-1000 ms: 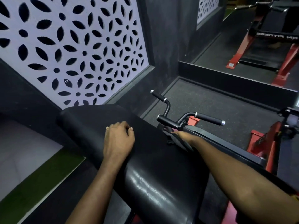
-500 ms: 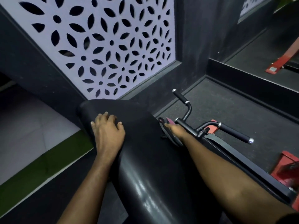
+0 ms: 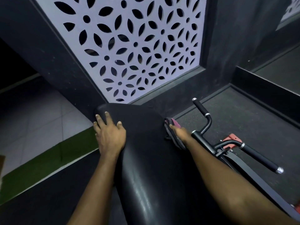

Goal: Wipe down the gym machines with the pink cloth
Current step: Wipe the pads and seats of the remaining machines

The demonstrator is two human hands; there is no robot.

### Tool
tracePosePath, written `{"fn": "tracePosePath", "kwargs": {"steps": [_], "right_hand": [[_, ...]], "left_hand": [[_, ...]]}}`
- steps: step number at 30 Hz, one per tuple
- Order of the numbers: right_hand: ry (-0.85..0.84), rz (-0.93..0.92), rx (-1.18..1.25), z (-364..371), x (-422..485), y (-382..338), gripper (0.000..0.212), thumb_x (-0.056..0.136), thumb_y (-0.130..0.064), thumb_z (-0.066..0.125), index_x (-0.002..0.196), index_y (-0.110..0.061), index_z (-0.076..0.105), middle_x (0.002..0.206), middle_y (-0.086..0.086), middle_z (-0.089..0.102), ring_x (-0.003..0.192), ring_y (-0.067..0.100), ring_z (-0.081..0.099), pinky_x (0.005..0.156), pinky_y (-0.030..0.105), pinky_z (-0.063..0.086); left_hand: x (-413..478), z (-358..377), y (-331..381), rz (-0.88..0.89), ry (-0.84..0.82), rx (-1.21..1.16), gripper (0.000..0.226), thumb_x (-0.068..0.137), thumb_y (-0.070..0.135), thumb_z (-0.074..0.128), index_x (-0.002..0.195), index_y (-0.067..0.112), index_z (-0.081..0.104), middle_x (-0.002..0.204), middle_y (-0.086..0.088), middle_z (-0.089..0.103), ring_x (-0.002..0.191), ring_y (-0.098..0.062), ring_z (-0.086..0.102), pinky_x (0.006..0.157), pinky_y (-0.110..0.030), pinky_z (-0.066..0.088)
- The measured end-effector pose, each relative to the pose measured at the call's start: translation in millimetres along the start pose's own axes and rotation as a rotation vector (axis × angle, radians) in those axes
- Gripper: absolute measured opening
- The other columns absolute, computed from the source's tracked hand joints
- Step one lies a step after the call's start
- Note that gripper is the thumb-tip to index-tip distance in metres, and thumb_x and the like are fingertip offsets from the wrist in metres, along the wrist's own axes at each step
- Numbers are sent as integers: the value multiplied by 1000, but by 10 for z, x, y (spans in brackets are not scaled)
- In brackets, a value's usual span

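The machine's black padded rest runs up the middle of the view, glossy near me. My left hand lies flat on its far left corner, fingers spread over the edge. On the pad's right side, my right hand holds the pink cloth against the upholstery near the far end. Its fingers are mostly hidden behind the pad and the cloth. Only a pink fold and a grey edge of the cloth show.
Two black handle grips on a steel bar stick out just right of my right wrist. A red frame part sits on the dark rubber floor. A white lattice panel stands behind the pad; a green strip runs along the left.
My left hand has slid along the pad to its far left corner and spread its fingers. My right hand has moved the cloth further up the pad's right side.
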State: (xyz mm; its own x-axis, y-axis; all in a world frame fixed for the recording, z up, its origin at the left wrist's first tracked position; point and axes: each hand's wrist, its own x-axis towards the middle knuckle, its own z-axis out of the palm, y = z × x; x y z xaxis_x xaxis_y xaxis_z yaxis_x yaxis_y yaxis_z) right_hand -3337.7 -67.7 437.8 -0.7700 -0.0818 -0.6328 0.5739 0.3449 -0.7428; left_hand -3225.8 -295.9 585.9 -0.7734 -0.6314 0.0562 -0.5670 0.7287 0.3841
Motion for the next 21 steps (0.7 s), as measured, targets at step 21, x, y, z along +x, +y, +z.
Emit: {"fn": "tracePosePath", "kwargs": {"steps": [21], "right_hand": [[-101, -14, 107, 465, 1034, -617, 91, 82, -69, 65, 148, -9, 48, 145, 15, 55, 127, 38, 57, 107, 47, 46]], "left_hand": [[763, -8, -29, -41, -14, -29, 63, 103, 40, 41, 158, 18, 20, 162, -12, 18, 148, -35, 17, 118, -53, 28]]}}
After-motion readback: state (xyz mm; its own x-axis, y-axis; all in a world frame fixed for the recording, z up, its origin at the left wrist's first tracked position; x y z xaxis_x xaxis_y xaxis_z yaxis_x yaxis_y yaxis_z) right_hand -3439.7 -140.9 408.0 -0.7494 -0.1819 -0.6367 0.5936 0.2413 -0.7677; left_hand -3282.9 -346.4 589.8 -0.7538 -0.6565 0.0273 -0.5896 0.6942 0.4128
